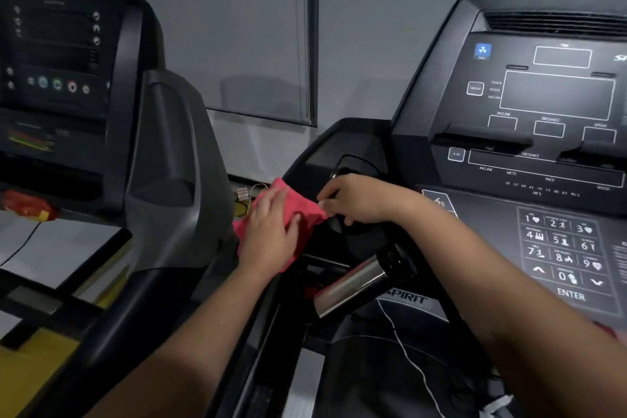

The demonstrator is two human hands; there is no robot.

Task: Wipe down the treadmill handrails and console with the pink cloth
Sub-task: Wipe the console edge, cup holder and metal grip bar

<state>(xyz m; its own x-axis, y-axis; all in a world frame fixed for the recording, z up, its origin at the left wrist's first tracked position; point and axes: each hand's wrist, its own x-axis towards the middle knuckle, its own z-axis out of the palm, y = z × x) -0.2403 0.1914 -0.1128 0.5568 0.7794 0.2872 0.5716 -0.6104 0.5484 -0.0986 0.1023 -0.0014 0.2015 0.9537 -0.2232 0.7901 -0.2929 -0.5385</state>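
Hands on pink cloth (pixel 305 210): left hand (pixel 271 231) flat, right hand (pixel 356 198) pinching.

Two treadmills side by side, wall (pixel 237 27) behind both. Neighbouring treadmill (pixel 101 112) on the left, the treadmill console (pixel 549 105) on the right. Cloth (pixel 309 214) lies between them on the console's left corner. Left hand (pixel 271 234) flat on the cloth, right hand (pixel 356 200) just right of it, pinching the cloth's right edge. Handrail grip (pixel 356 285) below both hands. Keypad (pixel 563 254) right of the right forearm. Cable (pixel 409 361) hangs below the grip.
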